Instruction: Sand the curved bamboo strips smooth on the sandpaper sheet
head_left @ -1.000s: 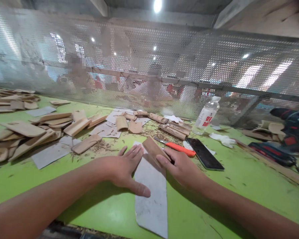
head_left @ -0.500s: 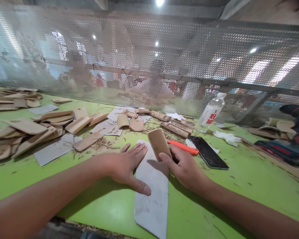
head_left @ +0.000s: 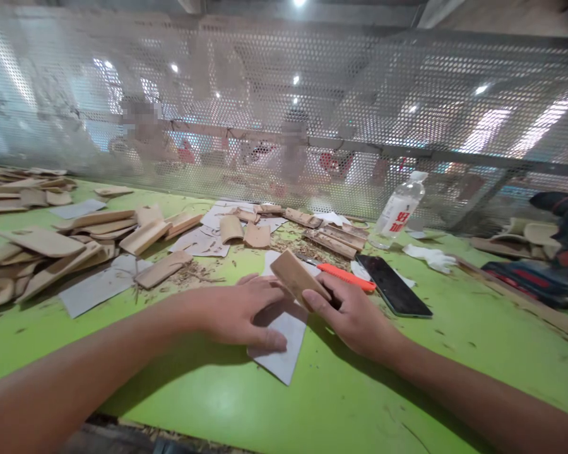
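Note:
My left hand (head_left: 253, 310) is over a pale grey-white sheet (head_left: 284, 343) on the green table, its thumb and fingers apart. Some of its fingertips are hidden behind the hand, so how firmly they touch the sheet cannot be seen. Between the thumb and fingers of my right hand (head_left: 348, 309) is a flat, tan bamboo piece (head_left: 296, 276), tilted above the sheet. Just beyond that hand lies an orange-handled utility knife (head_left: 346, 277), its blade pointing left. A black phone (head_left: 395, 287) rests to the right of it.
Bamboo pieces (head_left: 52, 243) are piled on the left, and others (head_left: 258, 234) lie ahead among papers and shavings. A clear bottle (head_left: 400, 211) stands near the perforated metal screen (head_left: 246, 139). To the right are a white glove (head_left: 428, 256) and a dark blue-and-red power tool (head_left: 530, 284).
The sheet has shifted away from me and turned, its near end now further up the table. My left hand has arched more. The bamboo piece has tilted leftward in my right hand.

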Demonstrator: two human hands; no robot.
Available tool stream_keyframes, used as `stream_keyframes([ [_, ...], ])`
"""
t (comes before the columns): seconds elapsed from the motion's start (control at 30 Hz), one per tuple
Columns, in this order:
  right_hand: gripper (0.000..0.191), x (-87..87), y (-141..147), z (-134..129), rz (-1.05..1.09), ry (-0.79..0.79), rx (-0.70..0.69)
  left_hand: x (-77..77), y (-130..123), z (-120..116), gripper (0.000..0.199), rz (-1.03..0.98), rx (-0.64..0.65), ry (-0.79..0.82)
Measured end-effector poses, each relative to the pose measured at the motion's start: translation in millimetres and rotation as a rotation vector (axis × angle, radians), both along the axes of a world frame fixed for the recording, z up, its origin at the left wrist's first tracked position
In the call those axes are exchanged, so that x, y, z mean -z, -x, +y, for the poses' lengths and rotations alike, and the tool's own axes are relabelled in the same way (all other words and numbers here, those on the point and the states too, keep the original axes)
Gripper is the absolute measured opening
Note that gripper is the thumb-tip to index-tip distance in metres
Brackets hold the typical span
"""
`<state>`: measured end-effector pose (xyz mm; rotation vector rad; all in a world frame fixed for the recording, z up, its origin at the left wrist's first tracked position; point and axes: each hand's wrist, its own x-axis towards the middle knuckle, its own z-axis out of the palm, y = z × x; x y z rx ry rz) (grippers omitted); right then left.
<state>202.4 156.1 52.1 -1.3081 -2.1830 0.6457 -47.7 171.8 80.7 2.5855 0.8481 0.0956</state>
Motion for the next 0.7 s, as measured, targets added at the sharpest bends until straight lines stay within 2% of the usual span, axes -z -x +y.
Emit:
stream_keyframes([
  [0.1,0.035,0.4,0.6,-1.0,-0.018,0.018,-0.06,-2.0,0.9,-0.9,0.098,0.066,0.05,0.137],
  [0.17,0.035,0.0,2.0,-3.4,-0.041,0.017,-0.091,-2.2,1.3,-0.8,0.102,0.072,0.07,0.166],
  [0.37,0.036,-7.4,8.6,-22.2,-0.041,0.106,-0.28,9.3,3.2,1.1,0.111,0.171,-0.004,0.212],
  [0.5,0.036,-9.6,11.0,-30.8,-0.067,0.127,-0.3,14.4,6.3,6.1,0.12,0.172,0.005,0.196],
  [0.57,0.036,-8.5,11.0,-30.6,-0.024,0.142,-0.303,11.7,8.8,8.9,0.115,0.151,0.012,0.199],
  [0.63,0.035,-6.3,10.1,-27.7,0.05,0.157,-0.26,5.8,11.4,10.2,0.095,0.126,0.005,0.207],
  [0.7,0.035,-4.1,8.7,-23.3,0.115,0.143,-0.151,-1.5,13.3,9.2,0.072,0.136,-0.038,0.18],
])
